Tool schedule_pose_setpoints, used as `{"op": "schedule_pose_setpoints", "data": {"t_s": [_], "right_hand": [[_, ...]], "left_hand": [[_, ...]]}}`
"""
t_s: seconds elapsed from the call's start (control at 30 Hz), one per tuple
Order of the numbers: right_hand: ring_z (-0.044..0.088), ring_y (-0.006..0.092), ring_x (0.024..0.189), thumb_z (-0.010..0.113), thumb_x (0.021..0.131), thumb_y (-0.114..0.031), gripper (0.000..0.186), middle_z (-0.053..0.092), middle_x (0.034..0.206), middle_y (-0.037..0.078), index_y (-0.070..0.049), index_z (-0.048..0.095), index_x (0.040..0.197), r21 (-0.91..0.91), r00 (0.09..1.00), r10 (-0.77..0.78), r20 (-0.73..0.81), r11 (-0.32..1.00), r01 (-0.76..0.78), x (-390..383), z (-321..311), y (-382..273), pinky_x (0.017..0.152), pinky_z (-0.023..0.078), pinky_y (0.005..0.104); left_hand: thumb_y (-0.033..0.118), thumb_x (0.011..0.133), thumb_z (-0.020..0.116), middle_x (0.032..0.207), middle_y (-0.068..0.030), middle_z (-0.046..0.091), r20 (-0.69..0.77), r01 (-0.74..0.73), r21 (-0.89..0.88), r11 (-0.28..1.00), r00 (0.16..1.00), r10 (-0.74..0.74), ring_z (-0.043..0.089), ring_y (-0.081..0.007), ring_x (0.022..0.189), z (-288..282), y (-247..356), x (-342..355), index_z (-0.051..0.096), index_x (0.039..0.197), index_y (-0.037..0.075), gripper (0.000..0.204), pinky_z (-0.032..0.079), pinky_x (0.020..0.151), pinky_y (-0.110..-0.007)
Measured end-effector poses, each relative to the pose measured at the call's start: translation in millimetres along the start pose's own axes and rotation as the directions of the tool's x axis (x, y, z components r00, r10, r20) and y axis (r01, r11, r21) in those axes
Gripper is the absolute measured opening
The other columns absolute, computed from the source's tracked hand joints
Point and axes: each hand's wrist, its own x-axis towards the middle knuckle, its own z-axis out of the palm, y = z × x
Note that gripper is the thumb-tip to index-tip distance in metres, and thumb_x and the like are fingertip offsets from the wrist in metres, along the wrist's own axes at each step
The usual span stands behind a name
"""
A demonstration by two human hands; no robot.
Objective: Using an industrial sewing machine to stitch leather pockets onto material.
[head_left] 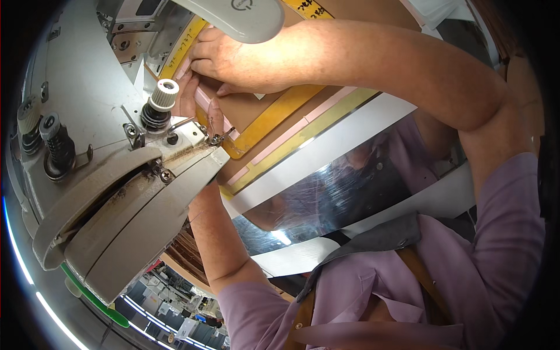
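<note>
My left hand (188, 96) is partly hidden behind the sewing machine head (125, 192). Its fingers and thumb show spread apart, resting on either side of a pale pink strip (203, 99). Just beyond it, my right hand (217, 57) lies palm down over the same strip and a brown panel (268, 119), fingers extended and thumb out to the side. A yellow template frame (280, 119) with handwritten marks lies on the panel around the hands. The machine's needle area, beside my left thumb, is mostly covered by its head.
Tension knobs (164, 94) stick up from the machine, and a grey rounded lamp (248, 20) overhangs my right hand. Nearer me lie a pink-and-yellow edged strip (303, 140), a white band (350, 140) and a shiny scratched plate (315, 195).
</note>
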Motion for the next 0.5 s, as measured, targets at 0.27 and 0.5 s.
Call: {"op": "schedule_pose_setpoints", "data": {"t_s": [0.27,0.5], "right_hand": [[0.068,0.0252,0.112,0.061,0.095,-0.016,0.028,0.070,0.118,0.011,-0.010,0.069,0.120,0.032,0.982,0.156,0.104,0.987,-0.160,15,-22,10,0.093,0.054,0.0385],[0.067,0.0273,0.116,0.060,0.099,-0.023,0.028,0.070,0.117,0.011,-0.011,0.069,0.122,0.049,0.973,0.167,0.157,0.983,-0.176,37,7,35,0.096,0.054,0.0458]], "left_hand": [[0.017,0.094,0.070,0.128,-0.0229,0.056,-0.075,0.182,-0.088,0.979,0.979,-0.188,0.057,-0.0369,0.118,2,2,-1,0.064,0.134,0.000,0.043,0.046,0.105,-0.047],[0.014,0.089,0.078,0.120,-0.0194,0.063,-0.145,0.239,-0.157,0.958,0.954,-0.262,0.063,-0.0335,0.110,11,-6,10,0.069,0.125,0.002,0.039,0.051,0.099,-0.045]]}}
